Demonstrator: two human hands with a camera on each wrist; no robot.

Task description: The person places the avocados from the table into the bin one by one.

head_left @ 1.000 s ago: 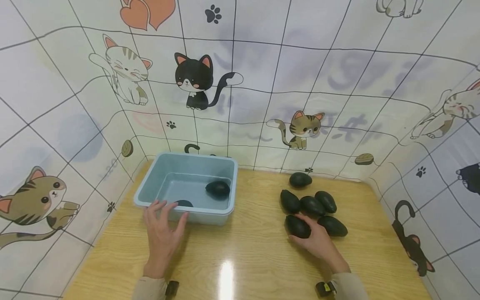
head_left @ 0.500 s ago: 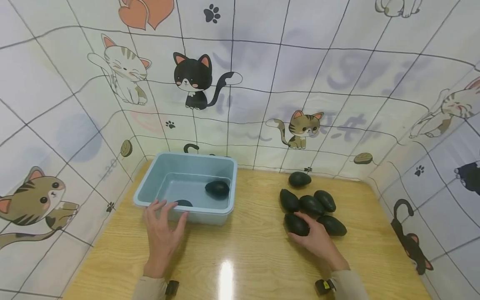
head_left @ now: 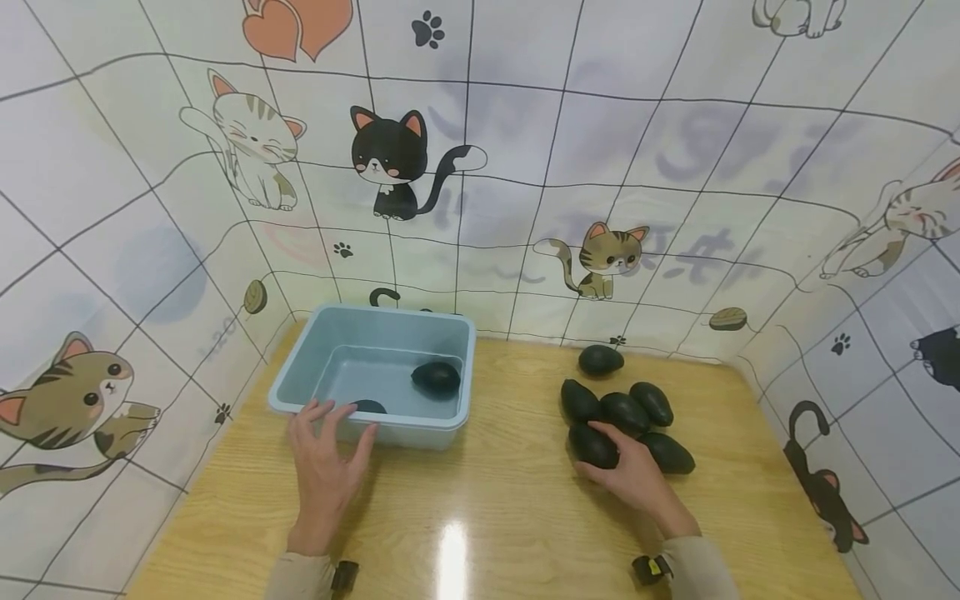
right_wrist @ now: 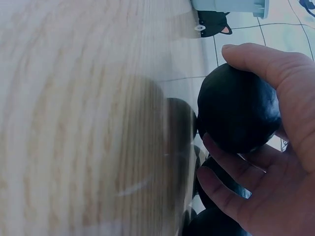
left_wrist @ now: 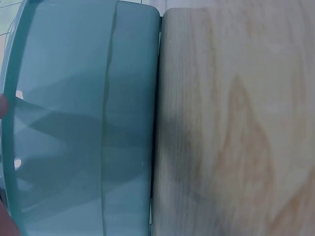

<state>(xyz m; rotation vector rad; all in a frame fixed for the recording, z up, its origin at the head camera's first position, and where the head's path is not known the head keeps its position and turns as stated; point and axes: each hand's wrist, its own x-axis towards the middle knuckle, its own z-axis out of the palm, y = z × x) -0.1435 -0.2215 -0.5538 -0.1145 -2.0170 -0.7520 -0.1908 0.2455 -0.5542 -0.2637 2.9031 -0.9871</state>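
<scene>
My right hand (head_left: 633,479) holds a dark avocado (head_left: 592,447) between thumb and fingers, at the near left of a cluster of similar avocados (head_left: 624,413). In the right wrist view, the thumb lies along one side of this avocado (right_wrist: 236,108) and fingers touch the other. My left hand (head_left: 326,467) rests at the near rim of a pale blue plastic bin (head_left: 300,358), fingers spread and fingertips on the rim. One avocado (head_left: 437,379) lies inside at the right; another (head_left: 369,407) is partly hidden by the near wall. A fingertip (left_wrist: 3,105) touches the rim in the left wrist view.
The bin stands on a light wooden table (head_left: 517,517), at its back left. A single avocado (head_left: 601,360) lies behind the cluster, near the back edge. A cat-print sheet (head_left: 510,167) hangs around the back and sides.
The avocado in my right hand has shifted very slightly left and away from me. My left hand and the bin have not moved.
</scene>
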